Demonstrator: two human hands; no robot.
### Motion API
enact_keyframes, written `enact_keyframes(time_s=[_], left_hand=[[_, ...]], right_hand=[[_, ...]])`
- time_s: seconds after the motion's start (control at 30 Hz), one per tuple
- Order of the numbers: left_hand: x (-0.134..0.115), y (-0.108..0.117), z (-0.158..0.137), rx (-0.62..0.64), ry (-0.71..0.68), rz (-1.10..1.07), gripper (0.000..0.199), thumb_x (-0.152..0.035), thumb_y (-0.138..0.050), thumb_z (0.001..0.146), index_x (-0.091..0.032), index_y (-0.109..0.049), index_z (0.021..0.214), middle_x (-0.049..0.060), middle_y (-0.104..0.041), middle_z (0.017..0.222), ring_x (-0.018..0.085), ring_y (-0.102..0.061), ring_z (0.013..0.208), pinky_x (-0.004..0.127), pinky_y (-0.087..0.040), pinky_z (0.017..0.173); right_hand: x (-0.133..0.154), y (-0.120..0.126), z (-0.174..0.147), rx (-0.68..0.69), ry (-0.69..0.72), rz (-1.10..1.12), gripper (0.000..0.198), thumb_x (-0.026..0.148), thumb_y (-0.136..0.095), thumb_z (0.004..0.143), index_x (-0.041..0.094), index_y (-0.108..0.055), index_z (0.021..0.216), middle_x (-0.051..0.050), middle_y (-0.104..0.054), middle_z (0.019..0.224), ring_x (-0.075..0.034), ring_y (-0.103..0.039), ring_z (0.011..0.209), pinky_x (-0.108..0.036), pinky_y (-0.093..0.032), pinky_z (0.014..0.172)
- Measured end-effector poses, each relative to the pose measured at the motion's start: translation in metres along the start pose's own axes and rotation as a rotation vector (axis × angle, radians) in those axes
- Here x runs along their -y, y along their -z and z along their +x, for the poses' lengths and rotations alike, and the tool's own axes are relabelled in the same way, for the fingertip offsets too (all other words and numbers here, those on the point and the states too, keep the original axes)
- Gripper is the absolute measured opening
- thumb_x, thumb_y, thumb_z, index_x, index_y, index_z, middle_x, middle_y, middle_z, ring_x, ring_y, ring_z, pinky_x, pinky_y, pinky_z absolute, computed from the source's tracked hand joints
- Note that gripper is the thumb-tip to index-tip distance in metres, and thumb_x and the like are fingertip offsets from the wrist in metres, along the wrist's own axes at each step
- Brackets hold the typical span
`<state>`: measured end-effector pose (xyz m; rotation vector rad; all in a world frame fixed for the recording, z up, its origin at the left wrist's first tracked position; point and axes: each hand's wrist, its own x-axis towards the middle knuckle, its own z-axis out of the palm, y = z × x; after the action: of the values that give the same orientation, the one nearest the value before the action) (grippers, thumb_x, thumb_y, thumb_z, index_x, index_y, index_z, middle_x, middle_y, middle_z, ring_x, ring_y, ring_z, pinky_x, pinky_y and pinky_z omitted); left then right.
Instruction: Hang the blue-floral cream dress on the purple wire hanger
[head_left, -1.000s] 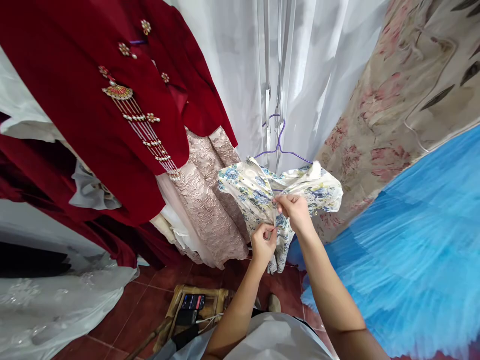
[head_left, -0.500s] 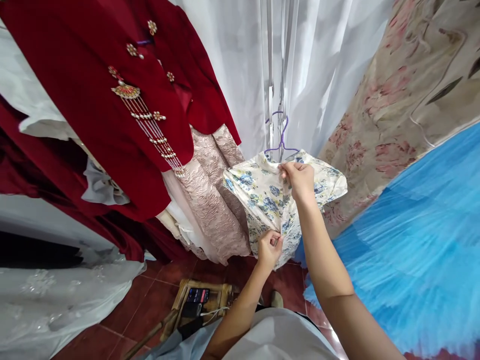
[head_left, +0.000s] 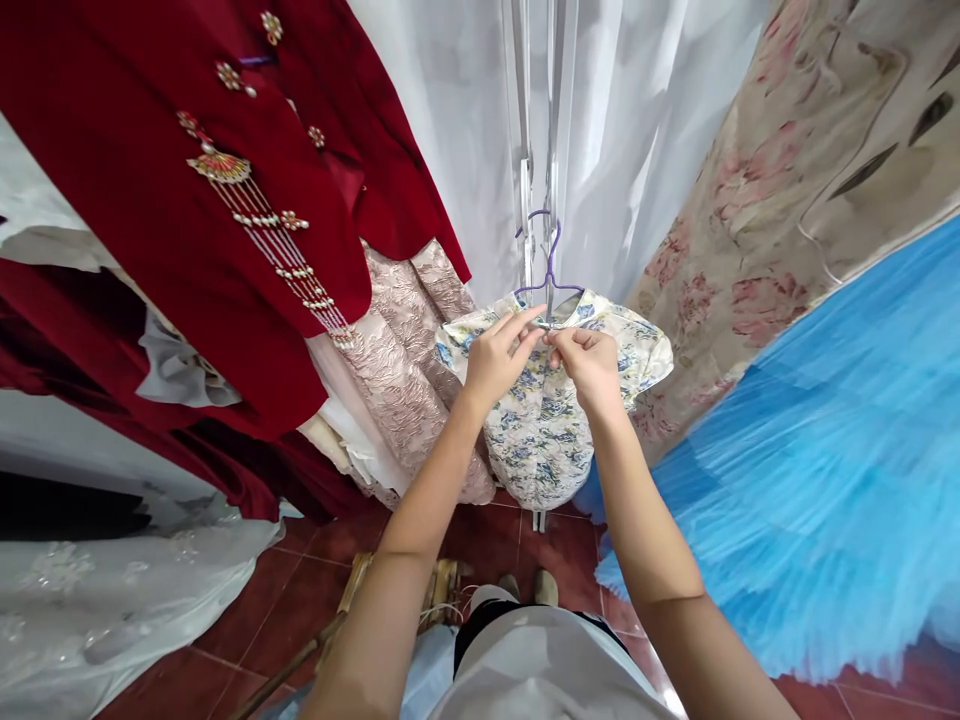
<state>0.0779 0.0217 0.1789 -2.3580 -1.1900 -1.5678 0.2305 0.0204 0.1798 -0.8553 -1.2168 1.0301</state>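
A cream dress with blue and yellow flowers (head_left: pixel 540 430) hangs from a purple hanger (head_left: pixel 550 265) in front of me. Both my hands meet at the middle of its neckline. My left hand (head_left: pixel 499 360) has its thumb and fingertips around the left side of the neck edge, the upper fingers fairly straight. Just beside it, my right hand (head_left: pixel 592 365) pinches the neck edge with curled fingers. The small spot between the fingertips is partly hidden. Below the hands, the dress front hangs down smoothly.
On the left hang a dark red velvet jacket (head_left: pixel 300 200) with a beaded tassel and a pink textured garment (head_left: pixel 405 370). To the right are a beige floral cloth (head_left: pixel 720 260) and a blue tulle skirt (head_left: pixel 810 450). White curtain (head_left: pixel 450 120) behind; bamboo stool (head_left: pixel 442 590) below.
My left hand has risen from the lower front of the dress to the neckline, beside my right hand. The dress front, pulled into a crease before, now hangs flatter.
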Motion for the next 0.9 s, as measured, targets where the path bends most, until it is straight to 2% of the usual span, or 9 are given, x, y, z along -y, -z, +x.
enact_keyframes(time_s=[0.1,0.2,0.3,0.37,0.5,0.57,0.7,0.8,0.9], left_hand=[[0.001,0.004,0.024,0.134,-0.123,0.098,0.016,-0.024,-0.054,0.101,-0.021,-0.069,0.104,0.003,-0.067,0.095,0.014,-0.065,0.086,0.026,-0.050,0.077],[-0.001,0.005,0.032,0.141,-0.171,0.173,0.016,-0.022,-0.051,0.102,-0.019,-0.066,0.098,0.005,-0.066,0.095,0.016,-0.064,0.089,0.027,-0.050,0.076],[-0.002,0.010,0.039,0.069,-0.183,0.188,0.015,-0.022,-0.051,0.102,-0.018,-0.065,0.098,0.006,-0.065,0.095,0.016,-0.063,0.087,0.028,-0.049,0.076],[0.003,0.018,0.046,-0.026,-0.163,0.163,0.014,-0.022,-0.051,0.102,-0.018,-0.064,0.098,0.005,-0.064,0.096,0.015,-0.062,0.085,0.028,-0.049,0.075],[0.040,0.051,0.060,-0.230,-0.060,0.122,0.009,-0.023,-0.058,0.100,-0.018,-0.065,0.097,0.004,-0.062,0.095,0.014,-0.058,0.084,0.027,-0.047,0.074],[0.072,0.071,0.060,-0.265,0.034,0.065,0.006,-0.022,-0.064,0.097,-0.017,-0.066,0.095,0.002,-0.062,0.094,0.011,-0.055,0.085,0.025,-0.045,0.075],[0.142,0.093,0.033,-0.368,0.432,-0.275,0.009,-0.019,-0.071,0.091,-0.013,-0.065,0.089,-0.003,-0.063,0.088,0.006,-0.052,0.084,0.020,-0.044,0.080],[0.180,0.085,-0.004,-0.481,0.639,-0.436,0.016,-0.024,-0.068,0.093,-0.012,-0.060,0.088,-0.005,-0.060,0.079,0.005,-0.052,0.075,0.018,-0.043,0.074],[0.193,0.060,-0.048,-0.575,0.823,-0.612,0.026,-0.035,-0.067,0.092,-0.015,-0.056,0.081,-0.005,-0.057,0.070,0.007,-0.054,0.068,0.020,-0.043,0.070]], right_hand=[[-0.001,0.001,0.003,-0.005,0.038,-0.028,0.027,0.032,-0.067,0.079,0.017,-0.063,0.056,0.001,-0.058,0.047,-0.011,-0.047,0.047,-0.024,-0.039,0.051],[-0.007,-0.001,0.008,-0.023,0.061,-0.055,0.031,0.030,-0.065,0.078,0.018,-0.059,0.050,0.001,-0.057,0.046,-0.011,-0.048,0.048,-0.024,-0.038,0.051],[-0.019,-0.005,0.009,-0.043,0.045,-0.089,0.028,0.029,-0.063,0.076,0.018,-0.059,0.051,0.001,-0.057,0.045,-0.011,-0.046,0.046,-0.024,-0.036,0.049],[-0.031,-0.005,0.004,-0.034,-0.010,-0.141,0.026,0.029,-0.062,0.074,0.018,-0.060,0.051,0.002,-0.057,0.044,-0.010,-0.044,0.043,-0.023,-0.035,0.047],[-0.062,-0.004,-0.023,0.021,-0.127,-0.223,0.029,0.033,-0.061,0.072,0.019,-0.057,0.047,0.001,-0.056,0.043,-0.010,-0.044,0.041,-0.024,-0.035,0.046],[-0.078,-0.003,-0.038,0.035,-0.173,-0.240,0.028,0.036,-0.061,0.071,0.019,-0.058,0.050,0.000,-0.057,0.043,-0.012,-0.046,0.041,-0.024,-0.036,0.047],[-0.100,-0.008,-0.060,0.079,-0.231,-0.250,0.028,0.038,-0.061,0.072,0.019,-0.058,0.052,-0.002,-0.059,0.043,-0.013,-0.048,0.041,-0.025,-0.037,0.048],[-0.111,-0.016,-0.065,0.121,-0.253,-0.250,0.028,0.037,-0.061,0.072,0.020,-0.056,0.051,-0.001,-0.059,0.043,-0.013,-0.048,0.040,-0.025,-0.036,0.047],[-0.119,-0.022,-0.067,0.135,-0.279,-0.256,0.024,0.034,-0.060,0.071,0.021,-0.056,0.051,-0.001,-0.058,0.042,-0.012,-0.047,0.039,-0.025,-0.035,0.045]])
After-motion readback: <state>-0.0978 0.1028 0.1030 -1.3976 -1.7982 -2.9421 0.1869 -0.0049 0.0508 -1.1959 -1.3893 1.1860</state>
